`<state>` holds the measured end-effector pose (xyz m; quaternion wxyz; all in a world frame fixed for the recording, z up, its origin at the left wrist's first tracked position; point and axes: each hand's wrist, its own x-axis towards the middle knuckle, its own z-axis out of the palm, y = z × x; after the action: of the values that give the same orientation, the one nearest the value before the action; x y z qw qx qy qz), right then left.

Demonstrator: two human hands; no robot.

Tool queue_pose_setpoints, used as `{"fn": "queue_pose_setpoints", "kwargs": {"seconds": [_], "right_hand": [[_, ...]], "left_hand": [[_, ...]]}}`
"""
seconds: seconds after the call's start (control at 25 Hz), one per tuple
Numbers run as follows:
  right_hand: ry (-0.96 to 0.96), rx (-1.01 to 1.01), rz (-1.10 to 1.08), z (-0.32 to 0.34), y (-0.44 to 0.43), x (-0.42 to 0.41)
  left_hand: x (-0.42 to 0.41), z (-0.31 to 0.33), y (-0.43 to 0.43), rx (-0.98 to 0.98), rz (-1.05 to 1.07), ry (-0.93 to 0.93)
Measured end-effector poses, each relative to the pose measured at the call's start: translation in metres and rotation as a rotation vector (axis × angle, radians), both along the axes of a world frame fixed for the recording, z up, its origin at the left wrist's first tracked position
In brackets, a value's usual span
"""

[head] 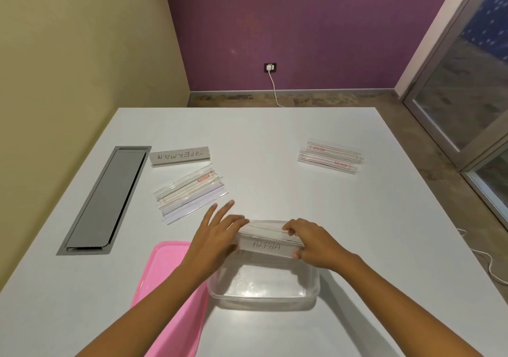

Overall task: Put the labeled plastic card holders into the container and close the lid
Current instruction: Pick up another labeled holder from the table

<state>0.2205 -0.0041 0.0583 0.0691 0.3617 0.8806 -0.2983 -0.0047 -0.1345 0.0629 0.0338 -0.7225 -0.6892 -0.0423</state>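
Note:
A clear plastic container [264, 299] stands open near the table's front edge. Over its far rim both hands hold a clear card holder labeled ALPHA [268, 244]. My left hand [217, 235] grips its left end with the outer fingers spread, and my right hand [310, 240] pinches its right end. Another labeled holder shows faintly underneath, inside the container. The pink lid [165, 279] lies flat left of the container, partly under my left forearm. A holder labeled SUPERMAN [180, 156] stands at the back left.
A stack of clear holders with red print [189, 196] lies left of centre, and another pair [330, 157] sits at the back right. A grey cable hatch [107, 200] is set into the white table [261, 142] on the left. White cable runs off the right edge.

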Motion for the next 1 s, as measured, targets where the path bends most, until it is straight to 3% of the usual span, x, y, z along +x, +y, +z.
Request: {"fn": "queue_pose_setpoints", "kwargs": {"seconds": [0.28,0.52,0.8,1.0], "right_hand": [[-0.048,0.058,0.097,-0.023,0.001,-0.015],[-0.094,0.091,0.117,-0.031,0.000,-0.016],[-0.112,0.189,0.104,-0.035,-0.006,-0.018],[-0.085,0.190,0.092,-0.031,-0.008,-0.019]], "left_hand": [[0.002,-0.017,0.000,-0.147,-0.026,-0.043],[0.011,-0.020,0.005,-0.192,0.085,0.017],[0.016,-0.027,0.003,-0.144,0.137,0.057],[0.017,-0.022,0.002,-0.092,0.092,-0.041]]}}
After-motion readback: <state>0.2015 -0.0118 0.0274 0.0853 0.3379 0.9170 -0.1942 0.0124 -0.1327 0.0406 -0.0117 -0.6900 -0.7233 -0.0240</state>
